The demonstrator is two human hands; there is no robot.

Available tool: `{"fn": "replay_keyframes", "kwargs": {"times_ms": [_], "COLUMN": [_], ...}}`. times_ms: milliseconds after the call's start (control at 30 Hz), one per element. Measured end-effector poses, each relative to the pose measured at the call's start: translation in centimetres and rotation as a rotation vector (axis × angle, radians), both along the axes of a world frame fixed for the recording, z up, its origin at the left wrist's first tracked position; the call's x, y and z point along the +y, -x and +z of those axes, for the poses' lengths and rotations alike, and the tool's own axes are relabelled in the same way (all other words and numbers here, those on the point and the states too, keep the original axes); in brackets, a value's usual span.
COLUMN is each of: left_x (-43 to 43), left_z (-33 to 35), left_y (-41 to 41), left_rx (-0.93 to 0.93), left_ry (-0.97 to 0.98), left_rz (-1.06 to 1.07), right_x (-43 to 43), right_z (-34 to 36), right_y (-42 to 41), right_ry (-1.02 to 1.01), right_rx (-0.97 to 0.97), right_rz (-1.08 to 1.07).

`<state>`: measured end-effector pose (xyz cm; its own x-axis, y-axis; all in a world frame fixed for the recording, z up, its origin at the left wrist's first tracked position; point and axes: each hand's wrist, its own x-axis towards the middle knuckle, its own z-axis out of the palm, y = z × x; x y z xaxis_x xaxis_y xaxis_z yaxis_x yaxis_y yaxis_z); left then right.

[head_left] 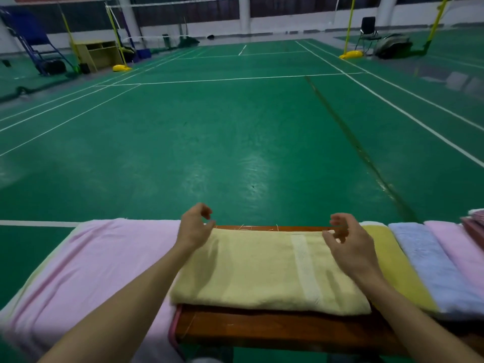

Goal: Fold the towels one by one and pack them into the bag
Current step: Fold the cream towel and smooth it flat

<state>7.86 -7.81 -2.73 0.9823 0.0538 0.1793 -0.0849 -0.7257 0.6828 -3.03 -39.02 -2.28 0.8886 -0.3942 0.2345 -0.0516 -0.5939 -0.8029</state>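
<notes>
Grip: left hand (195, 227) and right hand (345, 238) both loosely curled, holding nothing, poised over the far edge of the folded yellow towel (262, 273). Desk (262, 330) carries everything. Large pink towel (91, 258) spread at left. Yellow towel at centre, long axis left-right, lying below both hands and toward the person; one hand at each far corner, neither nearer. Waiting towels (432, 265) at right. Bag not in view.

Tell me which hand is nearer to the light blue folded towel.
Right. The right hand is above the far right corner of the pale yellow folded towel, one darker yellow towel from the light blue folded towel. The left hand is above the far left corner.
</notes>
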Motion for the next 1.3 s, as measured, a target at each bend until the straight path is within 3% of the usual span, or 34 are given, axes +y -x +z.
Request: {"fn": "replay_keyframes", "kwargs": {"times_ms": [133, 333, 567, 700, 1033, 1300], "left_x": [-7.2, -16.2, -22.1, -23.7, -24.7, -24.0], "left_z": [0.2, 0.2, -0.1, -0.3, -0.2, 0.0], "left_y": [1.3, 2.8, 2.8, 2.8, 2.3, 2.5], "left_rx": [0.175, 0.387, 0.482, 0.510, 0.549, 0.464], "left_ry": [0.288, 0.465, 0.412, 0.281, 0.150, 0.084], "left_rz": [-0.228, -0.478, -0.587, -0.663, -0.628, -0.657], "right_x": [2.5, 3.2, 3.5, 3.3, 3.0, 2.4], "right_z": [-2.1, -4.1, -5.1, -5.2, -4.7, -2.8], "right_y": [2.4, 4.0, 5.1, 5.2, 5.4, 8.2], "right_ry": [-0.453, -0.617, -0.550, -0.554, -0.692, -0.836], "right_rx": [-0.007, -0.037, -0.044, -0.075, -0.165, -0.168], "right_rz": [-0.048, -0.078, -0.029, 0.001, -0.006, -0.162]}}
